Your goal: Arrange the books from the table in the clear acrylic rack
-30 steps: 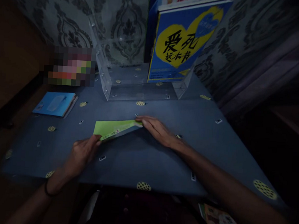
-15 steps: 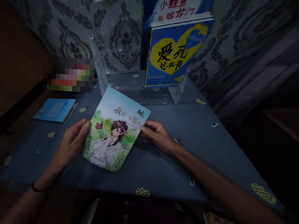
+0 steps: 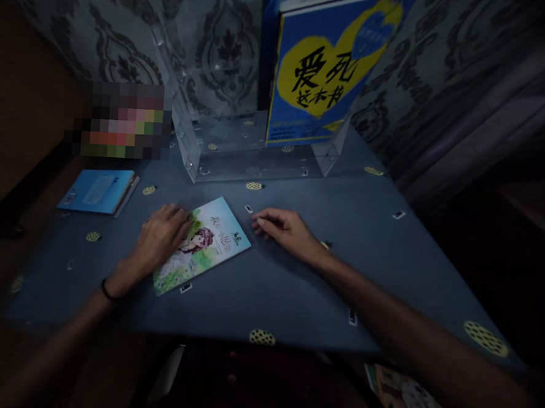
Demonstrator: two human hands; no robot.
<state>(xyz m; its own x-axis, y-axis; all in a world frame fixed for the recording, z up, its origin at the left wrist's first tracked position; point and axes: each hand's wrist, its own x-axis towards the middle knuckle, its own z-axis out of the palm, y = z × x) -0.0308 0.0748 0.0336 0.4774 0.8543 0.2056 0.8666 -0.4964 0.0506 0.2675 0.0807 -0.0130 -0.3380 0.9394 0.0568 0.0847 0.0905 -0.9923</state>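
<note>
With the clock face centred on the picture-covered booklet [image 3: 210, 243], a blue book [image 3: 98, 190] lies flat on the table [image 3: 415, 280] between nine and ten o'clock. Between ten and eleven o'clock sits a pixelated patch [image 3: 120, 121] of reds, pinks and greens, too blurred to name. At nine o'clock the left hand [image 3: 162, 234], a dark band [image 3: 109, 290] round its wrist, lies palm down across the booklet's left side; its thumb is hidden, so I cannot tell whether its grip pinches the edge. The booklet itself lies cover up on the table near its front edge, the top of the cover pointing to two o'clock. Between twelve and one o'clock stands a clear stand [image 3: 256, 166]. Just before three o'clock the right hand [image 3: 284, 230] has its grip loosely open, fingers half curled around nothing, near the booklet but apart from it. At one o'clock a blue book with a yellow heart [image 3: 315, 77] leans back in the stand's right part. At four o'clock, below the table's edge, part of a colourful cover [image 3: 415, 397] shows.
</note>
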